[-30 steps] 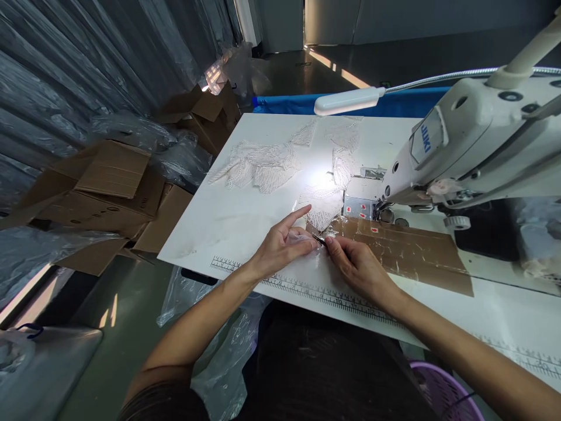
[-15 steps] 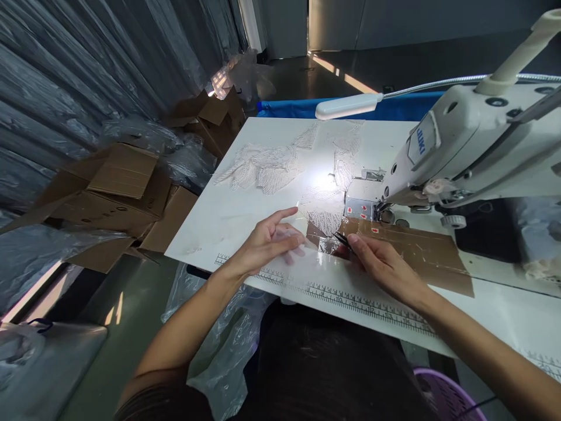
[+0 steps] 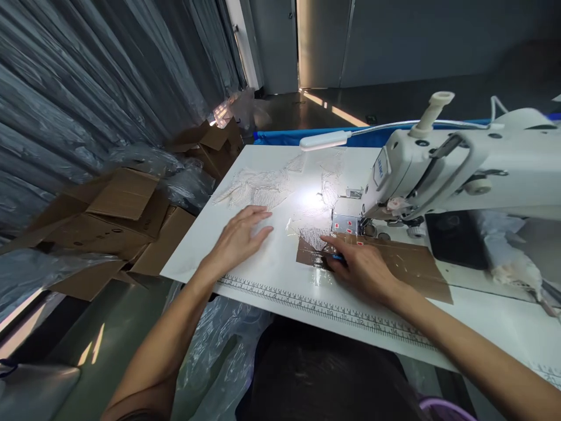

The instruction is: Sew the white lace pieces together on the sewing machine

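Note:
My left hand (image 3: 239, 237) is open above the white table, left of the lace, its fingers apart and holding nothing. My right hand (image 3: 359, 266) is closed around a small dark pointed tool (image 3: 336, 256) with a blue part; most of it is hidden by the fingers. Its index fingertip rests at the edge of a white lace piece (image 3: 313, 237). That lace tapers to a point over a brown board (image 3: 407, 263), beside the sewing machine's needle area (image 3: 364, 225). A clear glossy sheet (image 3: 322, 276) lies at the board's near left corner.
More white lace (image 3: 263, 186) is spread on the table's far left. A sewing machine (image 3: 421, 169) stands to the right, with a lamp (image 3: 324, 140) shining on the lace. A printed ruler (image 3: 307, 303) follows the front edge. Cardboard boxes (image 3: 123, 199) sit left of the table.
My left hand has moved left and up, away from the clear sheet and the lace. My right hand has turned, its index finger now reaching onto the lace. The view has shifted.

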{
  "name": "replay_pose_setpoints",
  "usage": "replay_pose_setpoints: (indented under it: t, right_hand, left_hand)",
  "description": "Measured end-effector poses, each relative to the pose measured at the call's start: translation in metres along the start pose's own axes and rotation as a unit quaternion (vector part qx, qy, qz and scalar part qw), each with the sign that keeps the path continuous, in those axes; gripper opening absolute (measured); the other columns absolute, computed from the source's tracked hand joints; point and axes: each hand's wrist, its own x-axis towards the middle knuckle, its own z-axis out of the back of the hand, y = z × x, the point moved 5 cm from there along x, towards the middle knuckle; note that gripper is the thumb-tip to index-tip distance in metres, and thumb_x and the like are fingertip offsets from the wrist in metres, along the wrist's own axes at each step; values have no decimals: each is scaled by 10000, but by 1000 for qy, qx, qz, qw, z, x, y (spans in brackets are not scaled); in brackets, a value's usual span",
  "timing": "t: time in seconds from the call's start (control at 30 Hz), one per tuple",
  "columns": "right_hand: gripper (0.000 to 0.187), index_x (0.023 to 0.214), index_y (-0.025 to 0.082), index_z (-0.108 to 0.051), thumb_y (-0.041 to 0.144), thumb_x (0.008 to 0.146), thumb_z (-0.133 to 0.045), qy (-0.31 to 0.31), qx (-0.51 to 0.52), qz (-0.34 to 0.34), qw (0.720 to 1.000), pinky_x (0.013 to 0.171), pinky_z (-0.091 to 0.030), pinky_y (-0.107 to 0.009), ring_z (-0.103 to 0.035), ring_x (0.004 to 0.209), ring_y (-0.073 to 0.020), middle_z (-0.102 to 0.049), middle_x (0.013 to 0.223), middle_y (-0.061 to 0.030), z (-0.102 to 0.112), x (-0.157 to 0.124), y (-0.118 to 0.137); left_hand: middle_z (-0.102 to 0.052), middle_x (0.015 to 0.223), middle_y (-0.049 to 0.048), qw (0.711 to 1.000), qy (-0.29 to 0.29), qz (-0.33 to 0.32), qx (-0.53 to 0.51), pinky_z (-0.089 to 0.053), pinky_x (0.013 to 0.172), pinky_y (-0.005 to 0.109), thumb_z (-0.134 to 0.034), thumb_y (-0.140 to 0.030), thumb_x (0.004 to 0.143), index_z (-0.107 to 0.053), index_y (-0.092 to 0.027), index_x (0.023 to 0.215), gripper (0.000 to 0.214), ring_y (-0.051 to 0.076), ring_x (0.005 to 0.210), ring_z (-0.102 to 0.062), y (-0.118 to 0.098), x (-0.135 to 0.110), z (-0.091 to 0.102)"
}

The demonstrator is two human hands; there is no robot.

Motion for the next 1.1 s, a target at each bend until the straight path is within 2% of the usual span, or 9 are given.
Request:
replay_pose_setpoints:
  t: [0.17,0.37,0.47,0.6,0.7,0.8,0.93,1.03,1.1]
  right_hand:
    - [283,1057,170,-685,193,868,-475,43,-14,38,998,628,-433,-320,-678,762,-241,-743,898,-112,-6,11,5]
    - [263,1072,186,-656,192,860,-500,63,136,75,986,679,-480,-299,-682,774,-200,-737,932,-75,-1,-34,10]
    - [289,1110,185,-653,209,861,-509,62,193,51,978,700,-491,-288,-677,784,-188,-732,941,-74,2,-54,4]
    - [316,1161,192,-637,332,901,-524,69,234,-58,968,569,-434,-249,-576,604,-144,-674,735,-13,9,-71,-14]
    - [341,986,190,-644,485,933,-480,86,243,-126,958,491,-355,-248,-480,539,-129,-592,652,10,16,-75,-20]
    - [468,768,207,-548,565,971,-326,117,240,-155,951,489,-328,-257,-431,525,-127,-508,600,19,21,-76,-17]
    - [517,641,225,-415,549,994,-223,160,162,-146,963,491,-288,-276,-385,472,-125,-463,529,16,19,-80,-10]
    - [482,651,225,-436,517,993,-261,158,7,-96,983,498,-219,-304,-407,443,-134,-486,505,-1,16,-82,-4]
    - [461,690,216,-483,485,998,-269,150,-73,-65,984,502,-188,-314,-466,441,-146,-533,519,-23,14,-81,1]
  left_hand:
    - [-586,1286,68,995,24,-81,-47,-492,969,422,-533,-349,934,-626,-212,1184,300,233,1160,-580,-34,14,-26]
    - [-601,1254,81,986,82,-123,-75,-509,936,430,-559,-311,928,-625,-201,1165,270,235,1122,-598,-51,22,-51]
    - [-634,1165,90,981,95,-159,-62,-514,900,421,-554,-282,932,-646,-172,1107,226,235,1061,-613,-62,18,-63]
    - [-642,1090,102,974,83,-202,-60,-528,872,389,-513,-258,955,-652,-139,1069,215,230,1044,-604,-79,-5,-71]
    - [-631,1061,107,967,81,-232,-65,-543,831,355,-477,-234,973,-641,-129,1063,215,208,1005,-600,-91,-34,-76]
    - [-620,1000,102,963,91,-249,-38,-546,774,337,-474,-233,977,-609,-127,1126,227,193,919,-594,-102,-63,-83]
    - [-610,968,105,963,95,-251,7,-539,720,337,-514,-290,965,-587,-122,1160,267,196,846,-572,-112,-87,-88]
    - [-609,960,113,964,94,-247,34,-528,697,340,-508,-293,968,-590,-118,1167,277,202,829,-566,-117,-93,-86]
    - [-605,951,109,963,93,-248,39,-524,699,336,-495,-276,974,-598,-127,1160,260,200,830,-564,-118,-94,-86]
